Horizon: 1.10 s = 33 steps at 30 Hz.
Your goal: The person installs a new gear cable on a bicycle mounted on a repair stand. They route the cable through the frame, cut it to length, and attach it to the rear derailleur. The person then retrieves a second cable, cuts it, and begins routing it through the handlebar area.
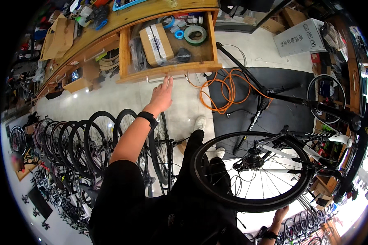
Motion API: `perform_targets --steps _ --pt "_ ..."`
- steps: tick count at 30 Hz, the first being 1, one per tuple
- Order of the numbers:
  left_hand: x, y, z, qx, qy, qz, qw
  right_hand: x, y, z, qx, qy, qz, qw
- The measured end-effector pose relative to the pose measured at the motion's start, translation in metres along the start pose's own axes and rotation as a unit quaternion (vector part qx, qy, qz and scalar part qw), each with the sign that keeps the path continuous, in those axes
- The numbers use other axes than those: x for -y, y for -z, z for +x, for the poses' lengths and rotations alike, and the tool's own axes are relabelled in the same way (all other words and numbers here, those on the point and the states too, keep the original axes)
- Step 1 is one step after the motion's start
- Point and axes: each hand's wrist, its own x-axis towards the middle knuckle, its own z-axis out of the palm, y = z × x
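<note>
My left hand (162, 94) reaches forward to an open wooden drawer (171, 69). Its fingers are stretched out and meet the drawer front at the metal handle (154, 79). Inside the drawer lie a taped cardboard box (155, 44), a roll of green tape (195, 35) and smaller blue rolls. Low on the right, my right hand (280, 214) is at the tyre of a bicycle wheel (233, 206). It seems to grip the tyre's near edge; its fingertips are hidden behind it. The wheel has a cassette (253, 160) at its hub and sits beside a white and black frame (315, 152).
An orange hose (229, 107) lies coiled on a dark mat (270, 116), next to a black stand (257, 108). Parked bicycles (96, 134) line the left side. A cluttered workbench (106, 26) spans the front; a large grey box (299, 38) stands far right.
</note>
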Motion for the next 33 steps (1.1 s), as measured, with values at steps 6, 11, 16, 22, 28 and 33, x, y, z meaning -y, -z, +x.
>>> perform_targets --steps 6,11,16,22,28,33 --pt "-0.016 -0.016 -0.040 0.042 -0.004 -0.025 0.999 -0.022 0.003 0.012 0.006 0.006 0.017 1.000" --pt "-0.019 -0.029 -0.057 0.061 -0.023 -0.020 0.998 0.002 -0.011 0.016 -0.008 0.033 0.040 0.999" --pt "-0.026 -0.036 -0.067 0.022 -0.005 -0.027 0.999 0.007 -0.024 0.026 -0.021 0.054 0.077 0.995" --pt "-0.020 -0.059 -0.062 0.050 -0.040 -0.038 0.997 0.001 -0.035 0.025 0.005 0.005 0.019 1.000" --pt "-0.031 -0.031 -0.076 0.081 -0.003 -0.013 0.997 0.009 -0.042 0.038 0.058 -0.049 -0.018 0.997" --pt "-0.027 -0.030 -0.061 0.062 -0.001 -0.011 0.998 0.009 -0.042 0.040 0.085 -0.063 -0.031 0.994"
